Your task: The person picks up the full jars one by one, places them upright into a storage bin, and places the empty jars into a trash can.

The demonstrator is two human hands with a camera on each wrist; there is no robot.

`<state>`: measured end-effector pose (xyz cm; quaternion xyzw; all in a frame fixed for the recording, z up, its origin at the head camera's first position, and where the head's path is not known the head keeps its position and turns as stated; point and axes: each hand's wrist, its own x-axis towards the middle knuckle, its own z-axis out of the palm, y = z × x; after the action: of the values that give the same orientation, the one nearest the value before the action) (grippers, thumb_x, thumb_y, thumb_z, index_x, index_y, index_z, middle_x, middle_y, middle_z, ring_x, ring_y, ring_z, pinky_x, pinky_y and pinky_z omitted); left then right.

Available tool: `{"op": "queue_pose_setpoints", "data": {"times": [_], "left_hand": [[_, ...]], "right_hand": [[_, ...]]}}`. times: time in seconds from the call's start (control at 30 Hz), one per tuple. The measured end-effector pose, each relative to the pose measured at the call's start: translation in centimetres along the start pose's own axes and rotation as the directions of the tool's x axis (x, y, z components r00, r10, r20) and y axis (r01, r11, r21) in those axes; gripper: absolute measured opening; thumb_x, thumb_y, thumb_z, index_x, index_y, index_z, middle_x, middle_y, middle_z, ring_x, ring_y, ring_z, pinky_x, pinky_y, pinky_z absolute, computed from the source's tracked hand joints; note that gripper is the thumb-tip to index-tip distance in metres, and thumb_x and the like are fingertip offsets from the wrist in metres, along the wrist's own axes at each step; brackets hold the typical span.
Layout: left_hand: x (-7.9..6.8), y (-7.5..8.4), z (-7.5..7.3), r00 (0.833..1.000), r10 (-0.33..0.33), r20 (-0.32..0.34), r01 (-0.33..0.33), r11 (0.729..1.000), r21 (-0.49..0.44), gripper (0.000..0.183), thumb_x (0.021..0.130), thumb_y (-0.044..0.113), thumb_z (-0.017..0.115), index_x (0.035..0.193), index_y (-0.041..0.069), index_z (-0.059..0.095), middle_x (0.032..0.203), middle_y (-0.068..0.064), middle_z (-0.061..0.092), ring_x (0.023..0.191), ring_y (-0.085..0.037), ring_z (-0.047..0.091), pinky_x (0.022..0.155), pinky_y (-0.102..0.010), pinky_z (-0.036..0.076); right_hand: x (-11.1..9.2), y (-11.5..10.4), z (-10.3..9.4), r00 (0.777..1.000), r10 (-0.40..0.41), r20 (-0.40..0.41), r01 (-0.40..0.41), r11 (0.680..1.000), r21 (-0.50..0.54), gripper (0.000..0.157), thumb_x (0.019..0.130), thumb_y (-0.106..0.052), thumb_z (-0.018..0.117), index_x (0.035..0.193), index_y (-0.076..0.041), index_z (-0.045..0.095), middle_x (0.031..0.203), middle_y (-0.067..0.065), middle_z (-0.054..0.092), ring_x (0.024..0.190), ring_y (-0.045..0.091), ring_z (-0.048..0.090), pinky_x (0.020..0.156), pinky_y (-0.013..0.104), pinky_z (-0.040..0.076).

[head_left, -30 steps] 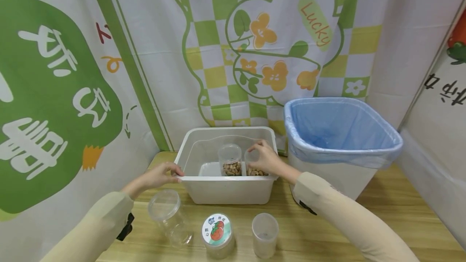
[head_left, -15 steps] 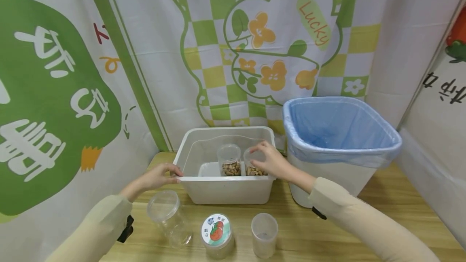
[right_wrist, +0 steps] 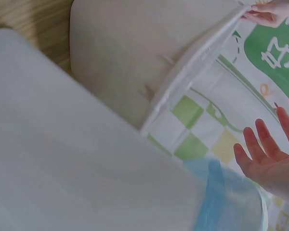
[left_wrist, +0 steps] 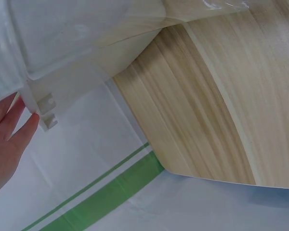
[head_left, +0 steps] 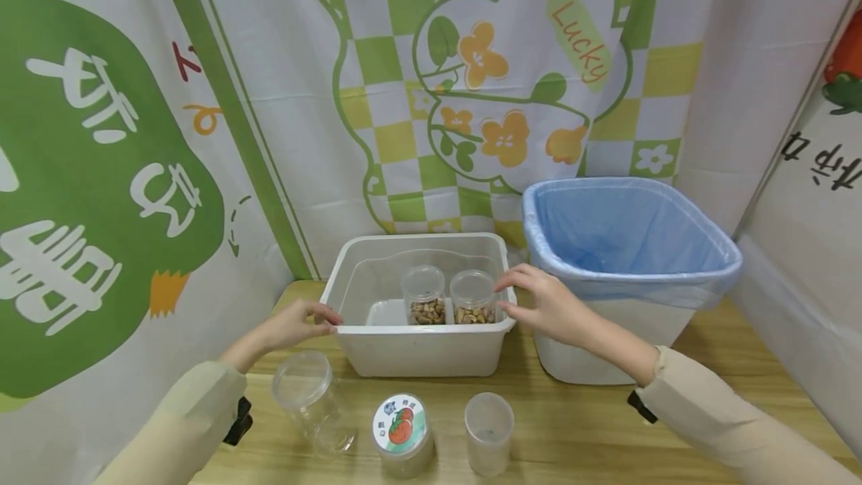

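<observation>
Nut jar (head_left: pixel 474 298) nearest the bin (head_left: pixel 566 361) stands upright inside the white tub (head_left: pixel 419 354), up near its front wall. Head view: half a second ago the right hand (head_left: pixel 548 305) was in at this jar's rim; now it's back over the tub's right edge, fingers and thumb spread, nothing between them. Fingertips sit just beside the jar; can't tell if any still touch. I'd call the jar released, placement of this one probably done. It stays upright by itself, beside a second nut jar (head_left: pixel 424 296), small gap between. Both clear, round, filled only in the lower part with tan nut pieces; can't tell if they're lidded. Left hand (head_left: pixel 289 326) is unchanged on the tub's left front corner. On the table (head_left: pixel 572 432) in front: tall clear jar (head_left: pixel 313 403), tomato-label jar (head_left: pixel 402 436), frosted cup (head_left: pixel 489 434). Left wrist view: thumb and fingers pinch the tub's edge, presumably steadying it; jars not visible from here. Right wrist view: right palm faces up and empty, fingers apart, blue liner (right_wrist: pixel 221 192) behind; tub's outer wall shows, nut jars don't.
</observation>
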<state>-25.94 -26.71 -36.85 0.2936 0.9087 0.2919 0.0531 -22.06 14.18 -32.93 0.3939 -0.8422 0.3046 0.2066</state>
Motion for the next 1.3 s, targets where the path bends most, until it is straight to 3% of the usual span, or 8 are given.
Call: {"op": "queue_pose_setpoints", "data": {"times": [0.13,0.27,0.5,0.67,0.8,0.93,1.07,1.3], "left_hand": [[-0.1,0.6,-0.3,1.000,-0.005,-0.010,0.005,1.000,-0.001,0.018,0.084,0.011,0.058,0.096,0.001,0.065,0.100,-0.015,0.063,0.097,-0.034,0.053,0.080,-0.049,0.042],[-0.2,1.4,-0.6,0.999,0.014,-0.031,-0.014,1.000,-0.003,0.019,0.085,0.011,0.057,0.098,-0.001,0.064,0.099,-0.015,0.064,0.098,-0.035,0.054,0.082,-0.051,0.041],[-0.9,2.7,-1.1,0.996,0.014,-0.092,-0.012,1.000,0.021,0.021,0.085,0.015,0.058,0.101,0.001,0.064,0.099,-0.011,0.065,0.099,-0.033,0.055,0.086,-0.052,0.039],[-1.9,4.2,-1.2,0.990,0.003,-0.143,0.004,0.999,0.053,0.022,0.085,0.018,0.058,0.103,0.007,0.065,0.101,-0.006,0.065,0.104,-0.032,0.052,0.087,-0.051,0.038],[-2.6,5.9,-1.1,0.983,0.015,-0.182,-0.003,0.998,0.065,0.020,0.085,0.017,0.059,0.103,0.010,0.064,0.103,-0.005,0.064,0.105,-0.032,0.052,0.086,-0.050,0.039],[-2.9,6.8,-0.4,0.968,0.092,-0.233,-0.070,0.993,0.097,0.019,0.082,0.013,0.062,0.100,0.011,0.065,0.100,-0.001,0.064,0.101,-0.024,0.055,0.084,-0.044,0.042],[-3.1,7.4,0.4,0.943,0.183,-0.279,-0.150,0.980,0.133,0.022,0.078,0.006,0.065,0.099,0.010,0.064,0.099,0.002,0.064,0.096,-0.017,0.056,0.081,-0.039,0.044],[-3.4,8.8,1.9,0.905,0.284,-0.316,-0.241,0.956,0.167,0.026,0.076,0.003,0.066,0.101,0.009,0.063,0.101,0.000,0.061,0.095,-0.018,0.057,0.080,-0.037,0.045]], "right_hand": [[-1.0,0.3,-1.4,0.993,-0.086,-0.081,0.084,0.996,-0.033,0.020,0.071,-0.001,0.070,0.090,-0.006,0.062,0.091,0.002,0.059,0.085,0.015,0.056,0.072,0.029,0.048],[-2.0,0.2,-3.0,0.983,-0.124,-0.132,0.122,0.992,-0.022,0.026,0.068,0.006,0.069,0.090,-0.007,0.062,0.091,0.002,0.060,0.082,0.014,0.056,0.065,0.025,0.048],[-3.6,0.0,-6.2,0.970,-0.159,-0.184,0.157,0.987,-0.026,0.024,0.070,0.006,0.068,0.091,-0.006,0.063,0.094,0.004,0.060,0.087,0.010,0.054,0.072,0.016,0.044],[-4.7,0.5,-8.2,0.957,-0.162,-0.242,0.151,0.987,-0.063,0.018,0.072,0.001,0.068,0.089,-0.003,0.064,0.093,0.006,0.060,0.087,0.008,0.053,0.075,0.013,0.041],[-5.6,0.7,-9.5,0.961,-0.112,-0.254,0.088,0.991,-0.105,0.027,0.066,0.007,0.070,0.090,-0.004,0.064,0.093,0.006,0.060,0.094,0.005,0.052,0.082,0.011,0.038],[-6.4,1.0,-10.6,0.955,-0.094,-0.280,0.055,0.988,-0.146,0.026,0.065,0.005,0.069,0.090,-0.002,0.064,0.092,0.008,0.061,0.098,0.002,0.051,0.087,0.011,0.035],[-7.2,1.7,-11.6,0.947,-0.091,-0.309,0.032,0.981,-0.191,0.022,0.067,-0.001,0.069,0.089,-0.001,0.065,0.092,0.009,0.061,0.099,-0.001,0.049,0.089,0.011,0.034],[-8.6,3.0,-13.1,0.946,-0.053,-0.320,-0.019,0.976,-0.218,0.025,0.064,0.001,0.071,0.088,0.000,0.065,0.094,0.003,0.061,0.101,-0.005,0.047,0.092,0.011,0.032]]}}
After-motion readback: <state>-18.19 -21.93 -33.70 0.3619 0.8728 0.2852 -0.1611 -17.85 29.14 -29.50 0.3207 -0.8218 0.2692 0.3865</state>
